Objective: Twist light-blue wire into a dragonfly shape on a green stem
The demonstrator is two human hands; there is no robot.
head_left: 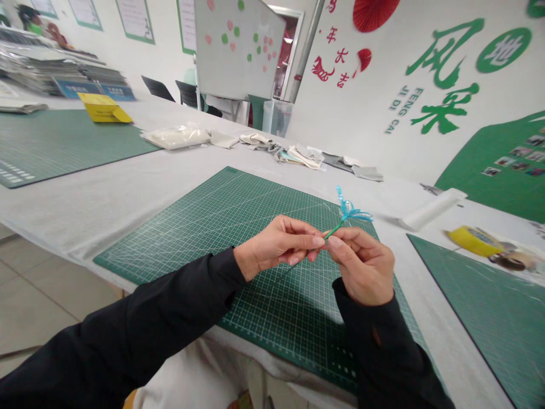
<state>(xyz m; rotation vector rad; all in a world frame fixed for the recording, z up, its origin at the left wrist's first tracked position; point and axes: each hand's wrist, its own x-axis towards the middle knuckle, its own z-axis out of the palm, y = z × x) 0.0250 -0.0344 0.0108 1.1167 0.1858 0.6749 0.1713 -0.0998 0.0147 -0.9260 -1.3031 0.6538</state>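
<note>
A small blue beaded flower (349, 212) on a thin green stem (335, 230) is held up in front of me, its petals tilted up and to the right. My left hand (286, 243) pinches the stem's lower part between thumb and fingers. Close beside it, my right hand (361, 258) pinches the same stem just under the petals. The fingertips of both hands nearly meet. Part of the stem is hidden by the fingers. Below them lies a green gridded cutting mat (204, 227).
More cutting mats lie at the left (63, 147) and right (489, 307). A yellow box (104, 108), a clear plastic bag (176, 136) and folded cloths (302, 156) rest farther back on the table. At right are a white roll (434, 209) and a yellow tape roll (474, 241).
</note>
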